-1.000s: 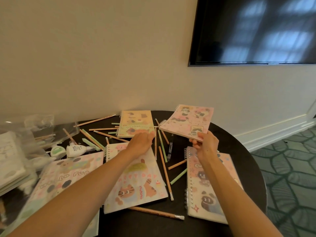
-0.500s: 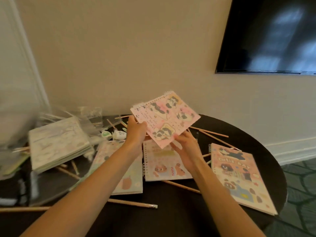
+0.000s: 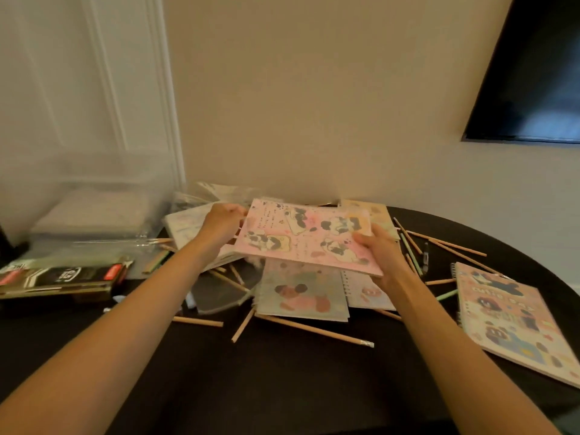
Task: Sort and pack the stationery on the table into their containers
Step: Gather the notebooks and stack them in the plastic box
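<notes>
Since half a second ago the pink notebook [image 3: 306, 235] has dropped from a raised, tilted pose to lie nearly flat just above the clutter, and the view has swung left, bringing a clear plastic container [image 3: 91, 208] and a dark pencil box [image 3: 62, 277] into sight.

Both hands grip the notebook. The left hand [image 3: 221, 222] is closed on its far-left edge, fingers curled over the top. The right hand [image 3: 381, 249] pinches the right side, thumb lying on the cover and the fingers hidden beneath. The notebook hovers over the table [image 3: 282, 381], its cover printed with cartoon animals, its near edge hanging over other books.

Directly below it lie a pale green notebook [image 3: 301, 293] and, just beside that on the right, a spiral-bound notebook [image 3: 367, 293] partly hidden by the right wrist. To the left of the left hand sits a stack of pale notebooks [image 3: 185, 224], blurred. A yellow notebook [image 3: 373, 211] peeks out behind the pink one, near the wall.

Wooden pencils lie scattered all round; one long pencil [image 3: 317, 330] rests in front of the green notebook, its metal tip pointing right. More pencils fan out to the right of the right hand. Well apart at the right edge of the table lies a large cartoon notebook [image 3: 511, 321], flat with its spiral on the left.

The clear container stands at the far left, contents too blurred to tell.
</notes>
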The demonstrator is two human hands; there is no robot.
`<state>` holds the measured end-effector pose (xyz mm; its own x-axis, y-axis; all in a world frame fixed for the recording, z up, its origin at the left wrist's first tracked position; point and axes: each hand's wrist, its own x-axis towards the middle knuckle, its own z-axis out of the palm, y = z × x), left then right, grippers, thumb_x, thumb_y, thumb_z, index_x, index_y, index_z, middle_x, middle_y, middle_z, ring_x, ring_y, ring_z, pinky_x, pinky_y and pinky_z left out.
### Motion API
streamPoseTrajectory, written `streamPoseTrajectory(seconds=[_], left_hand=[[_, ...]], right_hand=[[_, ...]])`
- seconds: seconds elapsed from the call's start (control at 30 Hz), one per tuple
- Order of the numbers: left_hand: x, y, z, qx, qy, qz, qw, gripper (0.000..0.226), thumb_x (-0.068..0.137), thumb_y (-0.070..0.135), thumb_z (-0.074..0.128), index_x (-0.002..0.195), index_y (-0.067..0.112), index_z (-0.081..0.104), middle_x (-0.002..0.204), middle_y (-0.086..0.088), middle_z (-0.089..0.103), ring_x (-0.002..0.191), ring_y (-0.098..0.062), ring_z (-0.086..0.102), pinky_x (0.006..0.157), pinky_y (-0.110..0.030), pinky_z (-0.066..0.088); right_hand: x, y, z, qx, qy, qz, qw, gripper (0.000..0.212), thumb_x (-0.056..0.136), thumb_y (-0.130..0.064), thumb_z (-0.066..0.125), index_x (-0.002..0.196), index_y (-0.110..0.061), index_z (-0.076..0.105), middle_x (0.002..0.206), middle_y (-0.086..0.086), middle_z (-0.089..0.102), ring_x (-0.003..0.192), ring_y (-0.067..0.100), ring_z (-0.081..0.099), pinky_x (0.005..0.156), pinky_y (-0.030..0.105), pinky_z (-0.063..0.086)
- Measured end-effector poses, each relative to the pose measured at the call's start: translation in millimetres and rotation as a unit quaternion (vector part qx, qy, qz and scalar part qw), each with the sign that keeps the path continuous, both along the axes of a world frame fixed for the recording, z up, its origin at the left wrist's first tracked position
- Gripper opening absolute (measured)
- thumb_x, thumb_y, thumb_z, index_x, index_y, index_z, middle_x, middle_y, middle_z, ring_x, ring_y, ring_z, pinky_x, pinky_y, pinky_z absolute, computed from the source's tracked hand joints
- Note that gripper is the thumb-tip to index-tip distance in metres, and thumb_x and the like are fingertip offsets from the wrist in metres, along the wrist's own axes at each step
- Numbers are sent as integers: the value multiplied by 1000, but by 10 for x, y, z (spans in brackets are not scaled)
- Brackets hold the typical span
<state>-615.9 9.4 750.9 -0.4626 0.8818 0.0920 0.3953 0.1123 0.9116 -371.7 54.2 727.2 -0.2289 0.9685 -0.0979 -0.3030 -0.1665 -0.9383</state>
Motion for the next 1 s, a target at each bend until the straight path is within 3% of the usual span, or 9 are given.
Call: streamPoseTrajectory(seconds=[0.07, 0.13, 0.2, 0.27, 0.33, 0.43, 0.6, 0.77, 1.0], left_hand=[[-246, -26, -123, -9, 122, -18, 992, 35, 93, 2, 36, 121, 10, 55, 110, -14, 62, 104, -27, 57, 81, -32, 47], [-432, -78, -267, -97, 237, -113, 960, 59, 90, 4, 49, 144, 13, 28, 141, -13, 43, 129, -27, 40, 96, -28, 36], [-525, -141, -411, -215, 330, -191, 899, 92, 85, 27, 66, 150, 18, 1, 155, -7, 14, 142, -26, 16, 108, -31, 25], [-574, -149, -573, -273, 410, -184, 851, 100, 84, 46, 62, 148, 22, -10, 157, -5, -1, 144, -27, -4, 115, -43, 14], [-588, -126, -688, -261, 450, -141, 842, 79, 94, 41, 47, 149, 23, -7, 157, -7, 3, 144, -30, -3, 115, -48, 16], [-566, -128, -694, -179, 468, -84, 861, 46, 101, 20, 31, 145, 13, 23, 147, -13, 33, 135, -31, 30, 107, -44, 32], [-620, -171, -581, -84, 488, -62, 867, 14, 97, 10, 36, 105, 9, 48, 113, -16, 58, 102, -33, 54, 82, -44, 47], [-546, -233, -501, -114, 491, -15, 864, 25, 98, 20, 36, 110, 8, 54, 111, -15, 59, 102, -32, 55, 78, -37, 44], [-459, -346, -417, -219, 553, 3, 804, 27, 95, 9, 44, 120, 5, 50, 120, -13, 53, 110, -30, 55, 82, -33, 45]], right_hand=[[-31, -15, -43, -15, 19, -11, 1000, 36, 94, 4, 43, 128, -8, 47, 98, 12, 65, 66, 21, 70, 46, 29, 55], [0, -38, -77, -43, 12, 3, 999, 41, 94, 4, 43, 133, -11, 44, 100, 12, 64, 69, 22, 69, 48, 29, 56], [33, -82, -79, -65, -21, 43, 997, 44, 93, 4, 45, 134, -11, 43, 104, 14, 63, 68, 22, 71, 50, 30, 57], [38, -130, -64, -75, -66, 86, 991, 44, 92, 4, 47, 133, -10, 45, 105, 16, 64, 67, 23, 71, 51, 31, 58], [10, -154, -47, -80, -108, 99, 986, 47, 90, 4, 50, 134, -12, 45, 108, 17, 65, 69, 26, 71, 50, 31, 57], [-69, -190, -7, -74, -131, 89, 985, 47, 91, 5, 49, 134, -13, 44, 110, 18, 64, 66, 25, 71, 48, 30, 57], [-313, -293, -56, -37, -101, -9, 994, 36, 94, 5, 44, 121, -17, 48, 98, 11, 63, 79, 26, 67, 49, 32, 58], [-559, -362, -176, -18, -53, -100, 993, 31, 95, 3, 41, 108, -24, 45, 90, 1, 59, 87, 28, 65, 57, 37, 57], [-793, -501, -336, 13, -46, -184, 982, 24, 99, -10, 42, 117, -25, 48, 103, 2, 61, 80, 22, 67, 59, 34, 56]])
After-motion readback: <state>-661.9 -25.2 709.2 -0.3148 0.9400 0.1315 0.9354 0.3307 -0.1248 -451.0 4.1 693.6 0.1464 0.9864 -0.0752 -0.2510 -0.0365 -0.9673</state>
